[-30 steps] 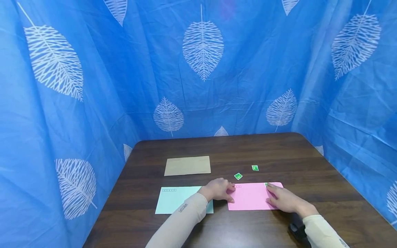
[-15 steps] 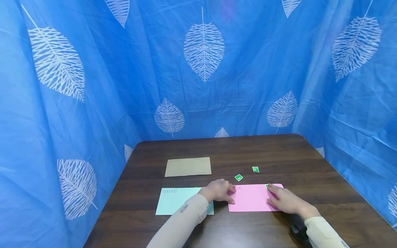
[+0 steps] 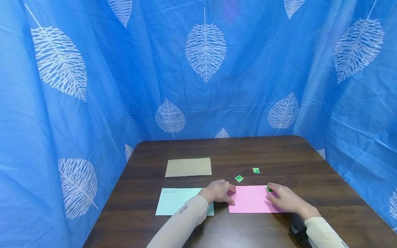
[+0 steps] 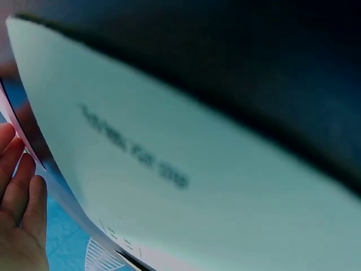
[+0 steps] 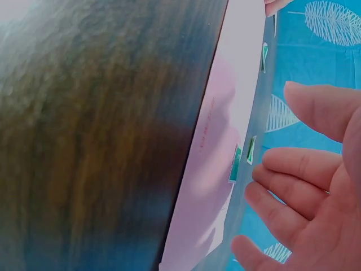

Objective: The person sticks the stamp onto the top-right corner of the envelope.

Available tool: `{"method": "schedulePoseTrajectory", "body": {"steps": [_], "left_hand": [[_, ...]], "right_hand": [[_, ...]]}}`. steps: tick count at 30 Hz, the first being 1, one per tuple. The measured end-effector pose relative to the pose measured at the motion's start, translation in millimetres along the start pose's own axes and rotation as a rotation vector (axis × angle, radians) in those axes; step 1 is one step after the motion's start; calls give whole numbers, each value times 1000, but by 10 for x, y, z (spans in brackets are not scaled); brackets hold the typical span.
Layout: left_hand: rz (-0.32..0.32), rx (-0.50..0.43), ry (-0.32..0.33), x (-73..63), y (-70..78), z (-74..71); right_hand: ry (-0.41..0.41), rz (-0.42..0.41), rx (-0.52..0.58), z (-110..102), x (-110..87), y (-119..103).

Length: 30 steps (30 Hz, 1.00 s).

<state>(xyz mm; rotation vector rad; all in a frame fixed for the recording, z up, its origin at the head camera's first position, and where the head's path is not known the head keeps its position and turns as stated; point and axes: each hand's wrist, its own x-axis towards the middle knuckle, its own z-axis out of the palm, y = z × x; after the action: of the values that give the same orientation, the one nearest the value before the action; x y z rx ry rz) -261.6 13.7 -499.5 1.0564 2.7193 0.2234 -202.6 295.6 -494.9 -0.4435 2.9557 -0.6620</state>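
A pink envelope (image 3: pixel 249 201) lies flat on the table between the two hands. Near its upper right corner sits a small green stamp (image 3: pixel 269 189), also visible on the envelope in the right wrist view (image 5: pixel 235 164). My right hand (image 3: pixel 287 199) is over that corner with loosely bent fingers; in the right wrist view they are apart from the stamp. At the envelope's left edge, the thumb and fingers of my left hand (image 3: pixel 217 190) rest spread. The left forearm passes over a mint-green envelope (image 3: pixel 175 201) and hides part of it.
Two more green stamps, one turned like a diamond (image 3: pixel 239 178) and one farther back (image 3: pixel 256 170), lie behind the pink envelope. A tan envelope (image 3: pixel 188 167) is at the back left. Blue leaf-patterned curtains (image 3: pixel 204 103) surround the dark wooden table (image 3: pixel 149 230).
My right hand's fingers have lifted and drawn slightly off the stamp, so more of its green face shows. The left hand stays at the pink envelope's edge.
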Motion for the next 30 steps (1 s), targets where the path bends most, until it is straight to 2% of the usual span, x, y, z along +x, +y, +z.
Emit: {"method": "schedulePoseTrajectory", "body": {"steps": [4,11,18,25,30], "left_hand": [[-1,-7,10,-14,4,0],[-10,-31,30,-16,4,16],[-23,-90,30,-22,11,26],[-18,-82,45,-44,-11,-1],[-24,-112,50,-63,-16,-6]], "right_hand": [[21,-11,4,13,15,0],[29,38,38,44,49,-12],[16,36,41,55,76,-29],[34,28,31,81,153,-47],[33,25,38,99,183,-58]]}}
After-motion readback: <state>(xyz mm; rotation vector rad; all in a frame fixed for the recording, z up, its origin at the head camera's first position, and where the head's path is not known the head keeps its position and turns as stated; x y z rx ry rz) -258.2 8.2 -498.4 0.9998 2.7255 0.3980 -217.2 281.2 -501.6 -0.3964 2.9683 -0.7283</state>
